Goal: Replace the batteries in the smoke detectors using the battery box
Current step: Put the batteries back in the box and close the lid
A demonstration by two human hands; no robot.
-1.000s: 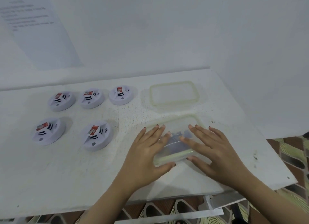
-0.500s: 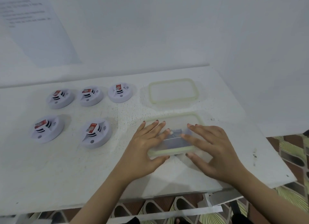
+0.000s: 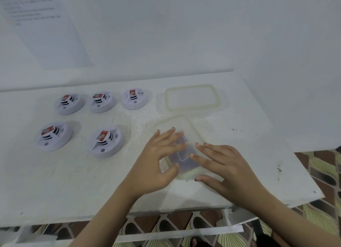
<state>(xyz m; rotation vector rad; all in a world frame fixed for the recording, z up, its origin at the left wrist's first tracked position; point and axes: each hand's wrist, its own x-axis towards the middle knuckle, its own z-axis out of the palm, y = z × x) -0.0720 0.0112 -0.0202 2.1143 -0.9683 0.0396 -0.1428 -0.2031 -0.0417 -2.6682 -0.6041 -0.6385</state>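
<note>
The clear battery box (image 3: 181,136) has swung round under the hands since a second ago: it lay square to the worktop (image 3: 73,182) edge, now it sits skewed, near corner toward the person. The left hand (image 3: 155,162) and right hand (image 3: 224,165) rest spread open on it, gripping nothing. Its lid (image 3: 192,97) lies apart behind; five smoke detectors (image 3: 106,138) wait untouched, so battery swapping likely hasn't begun.

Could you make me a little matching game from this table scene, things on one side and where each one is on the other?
Things:
1. smoke detectors
2. loose lid
3. battery box
4. paper sheet

Places:
A. on the wall, upper left
B. under both hands
C. table's left half, in two rows
D. far side of the table, beyond the box

Pairs: 1-C, 2-D, 3-B, 4-A
</note>
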